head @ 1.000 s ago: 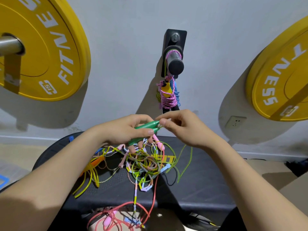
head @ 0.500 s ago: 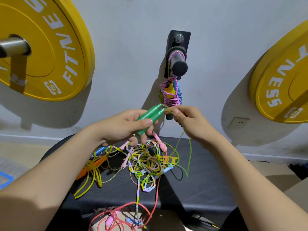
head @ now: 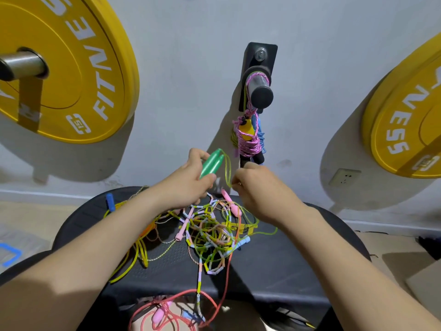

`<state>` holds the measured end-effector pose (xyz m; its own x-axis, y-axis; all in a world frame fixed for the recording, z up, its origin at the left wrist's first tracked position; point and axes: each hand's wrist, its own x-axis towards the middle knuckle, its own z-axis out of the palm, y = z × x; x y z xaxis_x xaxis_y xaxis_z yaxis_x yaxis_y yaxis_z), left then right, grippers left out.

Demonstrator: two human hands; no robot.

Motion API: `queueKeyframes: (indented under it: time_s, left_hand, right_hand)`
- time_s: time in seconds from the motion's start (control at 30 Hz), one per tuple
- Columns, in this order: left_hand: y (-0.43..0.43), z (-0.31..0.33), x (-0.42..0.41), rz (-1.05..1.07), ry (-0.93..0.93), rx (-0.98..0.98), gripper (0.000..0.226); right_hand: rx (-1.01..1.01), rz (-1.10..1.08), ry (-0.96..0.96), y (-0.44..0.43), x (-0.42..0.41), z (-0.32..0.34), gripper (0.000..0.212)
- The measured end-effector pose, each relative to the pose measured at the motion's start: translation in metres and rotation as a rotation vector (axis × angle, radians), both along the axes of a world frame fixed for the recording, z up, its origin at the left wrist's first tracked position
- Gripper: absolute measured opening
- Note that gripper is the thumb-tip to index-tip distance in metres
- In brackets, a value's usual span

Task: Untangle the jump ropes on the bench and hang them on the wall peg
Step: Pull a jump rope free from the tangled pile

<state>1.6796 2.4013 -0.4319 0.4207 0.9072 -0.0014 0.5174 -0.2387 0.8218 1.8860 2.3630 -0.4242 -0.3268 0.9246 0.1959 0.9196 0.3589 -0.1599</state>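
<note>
While left hand (head: 188, 185) grips green handles (head: 211, 163), right hand (head: 257, 187) pinches cord (head: 229, 168).

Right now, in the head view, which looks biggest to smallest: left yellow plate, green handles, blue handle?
Largest: left yellow weight plate.
Then green handles.
Smallest: blue handle.
Green handles seem held nearer the camera, so those two may match.

Tangled jump ropes (head: 210, 232) on bench (head: 274, 266), wall peg (head: 260, 89) holding wound ropes

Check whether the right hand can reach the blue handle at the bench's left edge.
Probably not readily: the right hand pinches the green cord, and the left hand, gripping the green handles, lies across the way to the blue handle.
</note>
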Motion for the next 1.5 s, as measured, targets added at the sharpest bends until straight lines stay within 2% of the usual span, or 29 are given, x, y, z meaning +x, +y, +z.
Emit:
queueKeyframes:
  time_s: [0.1, 0.2, 0.33, 0.43, 0.5, 0.57, 0.6, 0.67, 0.7, 0.8, 0.87, 0.97, 1.07, 1.17, 1.2, 1.27, 1.37, 1.43, 1.5]
  left_hand:
    - [-0.007, 0.002, 0.005, -0.098, 0.198, 0.069, 0.033]
    - [-0.014, 0.002, 0.008, -0.214, 0.297, 0.059, 0.035]
    - [-0.014, 0.001, 0.005, -0.243, 0.270, 0.030, 0.040]
    - [-0.014, 0.001, 0.004, -0.252, 0.266, 0.056, 0.027]
    - [-0.014, 0.001, 0.004, -0.311, 0.309, 0.043, 0.034]
    - [-0.016, 0.003, 0.004, -0.373, 0.389, 0.045, 0.043]
    - [-0.016, 0.004, 0.004, -0.400, 0.396, 0.032, 0.038]
    - [-0.017, 0.007, 0.003, -0.447, 0.299, -0.019, 0.023]
    - [-0.017, 0.008, 0.003, -0.463, 0.222, -0.048, 0.020]
    - [-0.016, 0.010, 0.000, -0.499, 0.040, -0.124, 0.020]
    - [-0.014, 0.012, 0.000, -0.502, -0.003, -0.112, 0.020]
    - [-0.013, 0.014, 0.000, -0.483, -0.106, -0.088, 0.013]
    - [-0.012, 0.012, 0.003, -0.352, -0.264, -0.155, 0.022]
    - [-0.011, 0.013, 0.010, -0.215, -0.502, -0.195, 0.019]
    - [-0.009, 0.011, 0.013, -0.133, -0.556, -0.191, 0.015]
    - [-0.003, 0.006, 0.016, 0.052, -0.567, -0.165, 0.014]
    - [0.004, -0.005, 0.016, 0.258, -0.245, 0.057, 0.024]
    - [0.005, -0.008, 0.013, 0.332, -0.110, 0.191, 0.025]
    - [0.004, -0.008, 0.012, 0.293, -0.040, 0.265, 0.024]
  right_hand:
    - [-0.005, 0.154, 0.006, -0.003, -0.008, 0.002, 0.009]
    - [-0.010, 0.215, 0.041, -0.003, -0.012, 0.004, 0.012]
    - [0.006, 0.248, 0.086, -0.008, -0.010, 0.005, 0.015]
    - [0.048, 0.247, 0.159, -0.009, -0.009, 0.010, 0.012]
    - [0.057, 0.234, 0.231, -0.011, -0.006, 0.012, 0.009]
    - [0.061, 0.190, 0.223, -0.011, 0.000, 0.015, 0.026]
    - [0.066, 0.144, 0.188, -0.011, 0.004, 0.016, 0.035]
    - [-0.003, 0.061, 0.231, -0.006, 0.013, 0.017, 0.045]
    - [-0.092, 0.063, 0.348, -0.003, 0.018, 0.017, 0.042]
    - [-0.309, 0.150, 0.688, 0.005, 0.032, 0.015, 0.014]
    - [-0.316, 0.155, 0.826, 0.007, 0.038, 0.012, 0.005]
    - [-0.293, 0.115, 0.933, 0.012, 0.040, 0.008, 0.009]
    - [-0.257, 0.112, 0.972, 0.013, 0.039, 0.009, 0.011]
    - [-0.206, 0.147, 0.809, 0.010, 0.038, 0.010, 0.034]
    - [-0.208, 0.142, 0.752, 0.009, 0.036, 0.009, 0.036]
    - [-0.269, 0.150, 0.642, 0.004, 0.026, 0.009, 0.027]
    - [-0.271, 0.245, 0.290, -0.007, 0.007, 0.006, 0.025]
    - [-0.202, 0.251, 0.078, -0.017, -0.006, 0.003, 0.024]
    - [-0.097, 0.259, 0.042, -0.026, -0.015, 0.004, 0.026]
